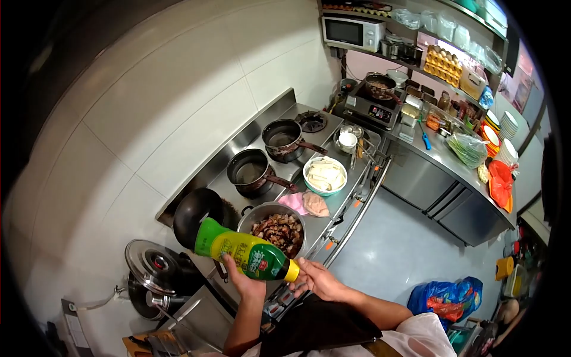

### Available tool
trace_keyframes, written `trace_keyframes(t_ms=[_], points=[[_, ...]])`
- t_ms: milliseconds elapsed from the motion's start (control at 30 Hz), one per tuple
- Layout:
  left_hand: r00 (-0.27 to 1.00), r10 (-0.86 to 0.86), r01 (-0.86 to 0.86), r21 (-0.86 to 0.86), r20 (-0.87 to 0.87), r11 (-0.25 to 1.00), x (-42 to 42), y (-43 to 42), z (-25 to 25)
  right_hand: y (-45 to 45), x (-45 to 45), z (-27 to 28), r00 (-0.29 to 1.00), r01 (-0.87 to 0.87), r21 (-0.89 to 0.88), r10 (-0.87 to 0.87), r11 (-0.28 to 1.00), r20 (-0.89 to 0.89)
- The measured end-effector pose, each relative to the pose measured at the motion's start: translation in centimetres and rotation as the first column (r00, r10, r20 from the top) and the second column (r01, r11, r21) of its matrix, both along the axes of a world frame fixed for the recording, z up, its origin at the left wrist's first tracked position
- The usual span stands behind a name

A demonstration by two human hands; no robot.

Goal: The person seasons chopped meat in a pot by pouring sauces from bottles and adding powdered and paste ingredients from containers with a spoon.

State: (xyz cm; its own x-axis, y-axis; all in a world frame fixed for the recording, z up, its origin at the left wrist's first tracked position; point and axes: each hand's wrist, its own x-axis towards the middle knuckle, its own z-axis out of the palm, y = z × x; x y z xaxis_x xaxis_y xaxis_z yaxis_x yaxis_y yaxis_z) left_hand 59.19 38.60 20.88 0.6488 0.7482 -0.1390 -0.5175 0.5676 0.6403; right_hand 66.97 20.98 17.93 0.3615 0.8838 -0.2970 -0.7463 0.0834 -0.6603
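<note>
My left hand (245, 283) is wrapped round a green and yellow squeeze bottle (241, 253), tilted with its yellow cap (292, 271) pointing right and slightly down. At that cap are the curled fingers of my right hand (319, 281), the thumb and forefinger against its end. Behind the bottle stands a large metal pot (303, 221) holding browned chunks of food (279, 231), partly covered by the bottle. A black wok (193, 215) sits to the left of the pot.
Two dark saucepans (248, 168) (282, 138) stand on the stove beyond the pot. Nearby are a bowl of pale sticks (325, 175) and pink cloths (294, 203). A metal rail (360, 217) runs along the stove front. An induction cooker (375, 110) stands at the back.
</note>
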Motion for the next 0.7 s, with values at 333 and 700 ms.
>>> trace_keyframes(t_ms=[333, 700], points=[[0.999, 0.042, -0.046, 0.546, 0.019, 0.837, -0.9, 0.0, 1.4, 2.1, 0.5, 3.2, 0.880, 0.217, -0.010, -0.191, 0.976, 0.434], [0.987, 0.120, -0.144, -0.242, -0.111, 0.960, -5.1, -1.5, -4.7, 3.7, -1.1, -0.7, 0.391, 0.187, -0.023, -0.053, 0.982, 0.919]])
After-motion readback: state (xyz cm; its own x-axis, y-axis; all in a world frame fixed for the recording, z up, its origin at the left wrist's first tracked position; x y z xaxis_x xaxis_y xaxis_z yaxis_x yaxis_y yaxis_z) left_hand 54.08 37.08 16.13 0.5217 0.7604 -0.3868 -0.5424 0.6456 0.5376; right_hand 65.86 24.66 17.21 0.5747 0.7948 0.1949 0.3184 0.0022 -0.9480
